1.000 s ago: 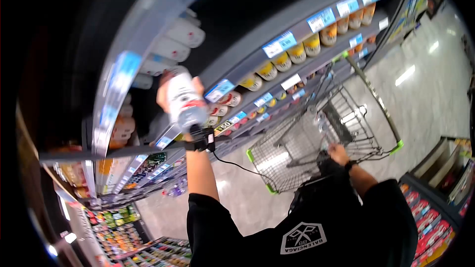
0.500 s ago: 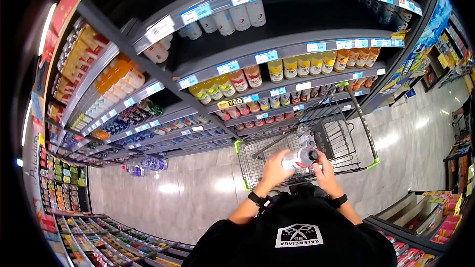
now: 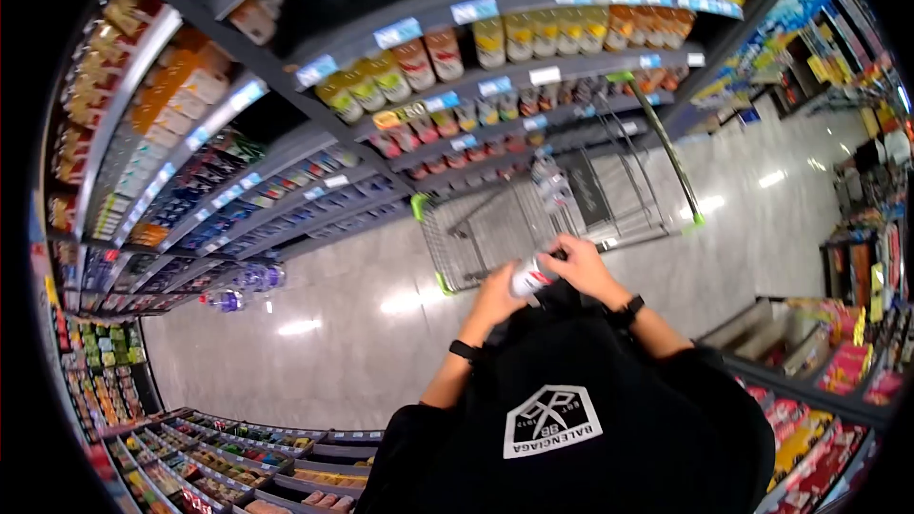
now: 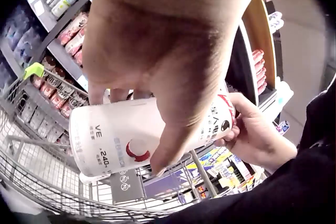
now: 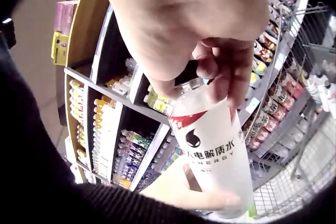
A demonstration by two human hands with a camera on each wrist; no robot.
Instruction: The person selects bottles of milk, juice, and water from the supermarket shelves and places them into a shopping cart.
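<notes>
A white bottle (image 3: 530, 278) with red and black print is between my two hands, just in front of my torso at the cart's near side. My left hand (image 3: 495, 301) grips it round the body, towards the base; in the left wrist view the thumb lies across the label of the bottle (image 4: 118, 134). Fingers of my right hand (image 3: 585, 271) curl round the neck and cap end. In the right wrist view that hand partly hides the dark cap (image 5: 187, 73), and the bottle (image 5: 212, 150) leans, neck uppermost.
A wire shopping cart (image 3: 500, 214) with green corners stands beyond my hands, holding several bottles (image 3: 550, 181). Behind it, shelves (image 3: 428, 24) carry rows of yellow, red and orange drinks. Purple-tinted bottle packs (image 3: 257, 276) lie on the floor at left; a display bin (image 3: 790, 338) stands at right.
My left hand has brought the bottle from the upper shelf down over the cart, then closer to my body. My right hand has moved from the cart to the bottle's neck.
</notes>
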